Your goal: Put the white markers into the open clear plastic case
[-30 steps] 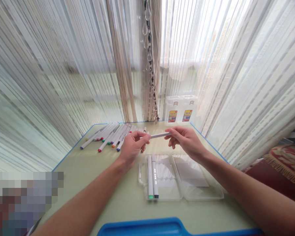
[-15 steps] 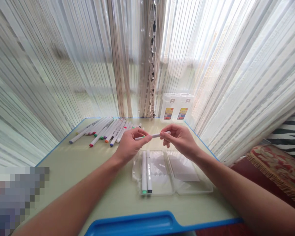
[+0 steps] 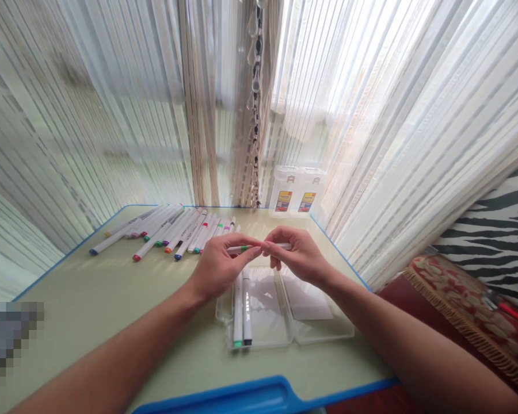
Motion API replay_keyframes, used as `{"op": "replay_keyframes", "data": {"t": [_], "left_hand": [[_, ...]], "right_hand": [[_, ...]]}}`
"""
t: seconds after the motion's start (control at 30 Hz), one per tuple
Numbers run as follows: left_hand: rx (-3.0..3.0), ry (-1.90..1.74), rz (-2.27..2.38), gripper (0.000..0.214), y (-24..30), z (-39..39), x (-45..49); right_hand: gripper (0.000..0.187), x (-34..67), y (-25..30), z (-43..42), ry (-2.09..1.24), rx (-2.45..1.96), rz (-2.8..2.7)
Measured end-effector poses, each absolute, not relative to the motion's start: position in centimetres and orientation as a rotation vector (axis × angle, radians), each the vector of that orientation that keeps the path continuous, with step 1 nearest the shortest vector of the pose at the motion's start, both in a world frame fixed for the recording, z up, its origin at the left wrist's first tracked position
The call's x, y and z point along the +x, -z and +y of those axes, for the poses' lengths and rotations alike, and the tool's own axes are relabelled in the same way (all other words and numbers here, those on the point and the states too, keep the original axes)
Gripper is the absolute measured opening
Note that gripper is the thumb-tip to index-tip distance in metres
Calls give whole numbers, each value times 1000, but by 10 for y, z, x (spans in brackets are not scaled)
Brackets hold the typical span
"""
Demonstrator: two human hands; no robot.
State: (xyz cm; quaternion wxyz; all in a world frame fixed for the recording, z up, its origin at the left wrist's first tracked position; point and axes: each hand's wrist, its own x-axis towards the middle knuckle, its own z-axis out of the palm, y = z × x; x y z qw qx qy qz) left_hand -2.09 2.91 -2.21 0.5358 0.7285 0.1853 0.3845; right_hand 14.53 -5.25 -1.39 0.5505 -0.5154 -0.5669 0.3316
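A white marker (image 3: 280, 246) with a green band lies level between my two hands, above the table. My left hand (image 3: 220, 261) pinches its left part, and my right hand (image 3: 300, 253) grips the other end; their fingertips meet around the middle. Below them, an opened clear plastic case (image 3: 270, 336) rests on the table. Two white markers stand side by side along its left compartment: one with a green end (image 3: 237, 322), one with a black end (image 3: 247, 322). A white sheet (image 3: 308, 302) lies in the right half.
Several white markers with coloured ends (image 3: 155, 238) are spread at the back left of the pale green table (image 3: 95, 310). Two clear cases with labels (image 3: 300, 192) stand at the back edge by the string curtain (image 3: 349, 115). A blue tray rim (image 3: 224, 397) borders the front.
My hands have come closer together on the marker, with fingertips now meeting. The whole view has shifted, so the table's things appear further left.
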Motion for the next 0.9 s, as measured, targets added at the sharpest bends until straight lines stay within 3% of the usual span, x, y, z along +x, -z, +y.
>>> {"op": "replay_keyframes", "data": {"t": [0.3,0.9], "left_hand": [[1691,-1003,515,22,17,35,-23],[1601,-981,542,28,18,38,-24]], "right_hand": [[23,156,14,-50,-958,-1007,-1138],[26,159,14,-49,-1012,-907,-1029]]}}
